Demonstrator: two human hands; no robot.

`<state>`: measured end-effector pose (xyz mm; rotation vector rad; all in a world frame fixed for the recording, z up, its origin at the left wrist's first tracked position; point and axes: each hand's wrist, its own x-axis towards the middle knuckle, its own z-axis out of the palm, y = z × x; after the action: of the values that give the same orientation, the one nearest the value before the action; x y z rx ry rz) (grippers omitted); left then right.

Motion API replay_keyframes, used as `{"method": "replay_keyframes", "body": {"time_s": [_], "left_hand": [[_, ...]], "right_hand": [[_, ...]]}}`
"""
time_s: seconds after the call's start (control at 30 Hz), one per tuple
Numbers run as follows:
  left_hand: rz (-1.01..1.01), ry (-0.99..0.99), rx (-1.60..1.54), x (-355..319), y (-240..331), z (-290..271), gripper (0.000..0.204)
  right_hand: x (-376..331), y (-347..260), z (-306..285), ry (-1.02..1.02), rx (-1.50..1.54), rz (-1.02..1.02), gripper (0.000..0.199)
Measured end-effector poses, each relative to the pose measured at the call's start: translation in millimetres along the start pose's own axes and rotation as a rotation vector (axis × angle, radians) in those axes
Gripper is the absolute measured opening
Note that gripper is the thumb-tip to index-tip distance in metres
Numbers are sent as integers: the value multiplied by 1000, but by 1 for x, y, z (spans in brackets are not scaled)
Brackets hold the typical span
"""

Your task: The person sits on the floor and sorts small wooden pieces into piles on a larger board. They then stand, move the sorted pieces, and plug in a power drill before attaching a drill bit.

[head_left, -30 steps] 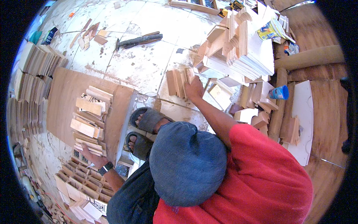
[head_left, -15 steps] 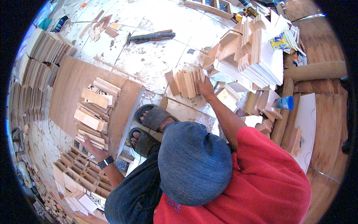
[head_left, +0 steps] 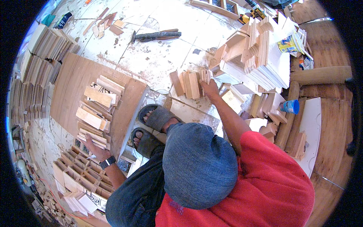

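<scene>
A row of thin wooden strips (head_left: 99,97), some with black print, stands packed on a brown board (head_left: 72,90) on the left. At its near end my left hand (head_left: 97,148), with a dark watch on the wrist, is closed against the last strips. A shorter row of wooden pieces (head_left: 186,85) stands on the floor tiles in front of me. My right hand (head_left: 210,90) grips the right end of that row. Its fingertips are partly hidden behind the pieces.
A divided wooden box (head_left: 85,172) sits beside my left forearm. Tall stacks of wood pieces (head_left: 41,68) line the left. A hammer (head_left: 157,35) lies ahead. To the right are stacked white-faced panels (head_left: 264,64), a yellow tub (head_left: 289,42) and a blue cup (head_left: 290,106).
The whole view has shifted slightly. Both hands stay at the same rows, with no clear movement of the wood.
</scene>
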<state>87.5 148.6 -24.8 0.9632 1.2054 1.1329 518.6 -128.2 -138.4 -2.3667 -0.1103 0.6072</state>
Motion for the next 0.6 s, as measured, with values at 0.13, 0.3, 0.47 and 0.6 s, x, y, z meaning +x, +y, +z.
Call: {"method": "replay_keyframes", "body": {"time_s": [0.13, 0.3, 0.47, 0.6], "left_hand": [[9, -18, -3, -1, 2, 2, 78], [-26, -9, -6, -4, 3, 7, 73], [8, -32, -8, -7, 3, 10, 71], [23, -40, -12, -3, 4, 7, 73]], "right_hand": [[1, -3, 9, -167, 12, -6, 54], [-4, -14, 6, -77, -14, 27, 60], [-28, -42, 9, 2, -270, -39, 66], [-29, -46, 20, 16, -352, -126, 64]]}}
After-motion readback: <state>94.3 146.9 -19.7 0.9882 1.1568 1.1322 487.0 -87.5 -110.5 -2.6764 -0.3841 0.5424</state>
